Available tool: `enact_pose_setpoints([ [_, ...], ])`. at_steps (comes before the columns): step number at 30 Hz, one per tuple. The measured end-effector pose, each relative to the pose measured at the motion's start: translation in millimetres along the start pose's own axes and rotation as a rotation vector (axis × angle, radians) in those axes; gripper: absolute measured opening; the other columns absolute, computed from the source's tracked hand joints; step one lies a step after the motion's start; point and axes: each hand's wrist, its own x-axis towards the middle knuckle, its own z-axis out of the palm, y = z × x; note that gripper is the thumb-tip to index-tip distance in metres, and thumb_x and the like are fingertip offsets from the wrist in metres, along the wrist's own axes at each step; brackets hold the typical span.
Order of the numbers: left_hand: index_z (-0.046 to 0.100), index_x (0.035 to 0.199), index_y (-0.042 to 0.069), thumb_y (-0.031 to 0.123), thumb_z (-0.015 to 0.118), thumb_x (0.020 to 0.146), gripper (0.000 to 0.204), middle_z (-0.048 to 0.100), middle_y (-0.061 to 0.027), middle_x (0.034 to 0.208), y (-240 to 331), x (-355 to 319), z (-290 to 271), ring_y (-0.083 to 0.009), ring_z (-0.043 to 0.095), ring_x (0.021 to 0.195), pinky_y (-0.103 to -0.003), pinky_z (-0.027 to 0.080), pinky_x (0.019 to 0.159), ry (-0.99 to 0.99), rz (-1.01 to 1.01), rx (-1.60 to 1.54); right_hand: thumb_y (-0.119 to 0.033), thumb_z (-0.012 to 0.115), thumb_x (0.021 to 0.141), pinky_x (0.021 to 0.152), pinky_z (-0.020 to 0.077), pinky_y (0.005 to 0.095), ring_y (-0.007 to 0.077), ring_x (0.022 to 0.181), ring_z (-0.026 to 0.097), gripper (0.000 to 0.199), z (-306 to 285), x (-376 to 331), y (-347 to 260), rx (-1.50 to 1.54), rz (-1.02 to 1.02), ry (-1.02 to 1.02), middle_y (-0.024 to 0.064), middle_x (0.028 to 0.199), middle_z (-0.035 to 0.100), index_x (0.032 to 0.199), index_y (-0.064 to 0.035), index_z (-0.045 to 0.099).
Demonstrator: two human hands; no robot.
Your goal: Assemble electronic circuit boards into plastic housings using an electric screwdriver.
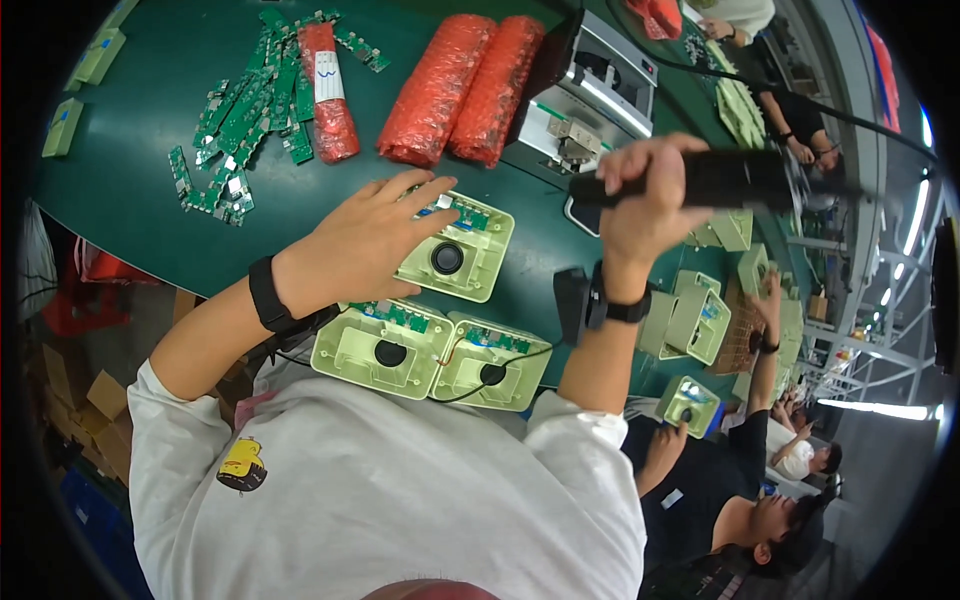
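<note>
My left hand [365,235] lies spread over a pale green plastic housing [478,268], fingertips at a green circuit board [470,212] along its far edge. A round black speaker [447,258] sits in the middle of that housing. Raised to the right, my right hand [648,195] is wrapped around a long black tool [745,178], apparently an electric screwdriver, held nearly level and smeared by motion. Close to my body are two more housings, a left one [335,352] and a right one [455,385], each with a board and a black speaker.
Loose green circuit boards [240,120] are piled at the far left, beside red bubble-wrap rolls [435,90]. A metal machine [585,100] stands beyond my right hand. More housings [690,315] are stacked to the right, where a co-worker in black [705,480] sits close by.
</note>
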Motion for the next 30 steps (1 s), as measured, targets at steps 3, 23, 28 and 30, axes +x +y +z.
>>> enact_pose_setpoints([
  [3, 0.057, 0.147, 0.008, 0.024, 0.095, 0.068, 0.089, 0.041, -0.0151, 0.164, 0, 2, -1, -0.0362, 0.038, 0.151, -0.050, 0.042, 0.119, -0.021, -0.001, -0.006, -0.015, 0.066, 0.099, 0.054, 0.0499, 0.0381, 0.0203, 0.052, 0.052, 0.019, -6, 6, -3, -0.049, -0.154, -0.016, 0.0096, 0.069, 0.054, 0.102, -0.0005, 0.053],
  [23, 0.057, 0.149, 0.009, 0.022, 0.094, 0.066, 0.092, 0.040, -0.0127, 0.165, -2, -1, 3, -0.0363, 0.038, 0.152, -0.051, 0.042, 0.120, 0.003, -0.017, -0.045, -0.028, 0.071, 0.095, 0.057, 0.0500, 0.0378, 0.0183, 0.054, 0.050, 0.033, 24, -57, 4, 0.044, 0.097, -0.187, 0.0087, 0.072, 0.052, 0.105, -0.0046, 0.049],
  [28, 0.061, 0.144, 0.007, 0.021, 0.094, 0.064, 0.088, 0.046, -0.0147, 0.160, -2, -1, 6, -0.0342, 0.042, 0.148, -0.050, 0.045, 0.116, 0.060, 0.006, -0.030, -0.027, 0.072, 0.094, 0.057, 0.0501, 0.0373, 0.0182, 0.055, 0.050, 0.035, 25, -61, 9, 0.061, 0.109, -0.207, 0.0091, 0.073, 0.052, 0.105, -0.0047, 0.048],
  [30, 0.061, 0.144, 0.007, 0.021, 0.094, 0.064, 0.087, 0.046, -0.0145, 0.160, -2, -1, 6, -0.0342, 0.042, 0.149, -0.050, 0.045, 0.117, 0.060, 0.002, -0.035, -0.027, 0.072, 0.094, 0.057, 0.0501, 0.0373, 0.0181, 0.055, 0.050, 0.035, 26, -62, 11, 0.055, 0.100, -0.212, 0.0094, 0.073, 0.052, 0.105, -0.0046, 0.048],
])
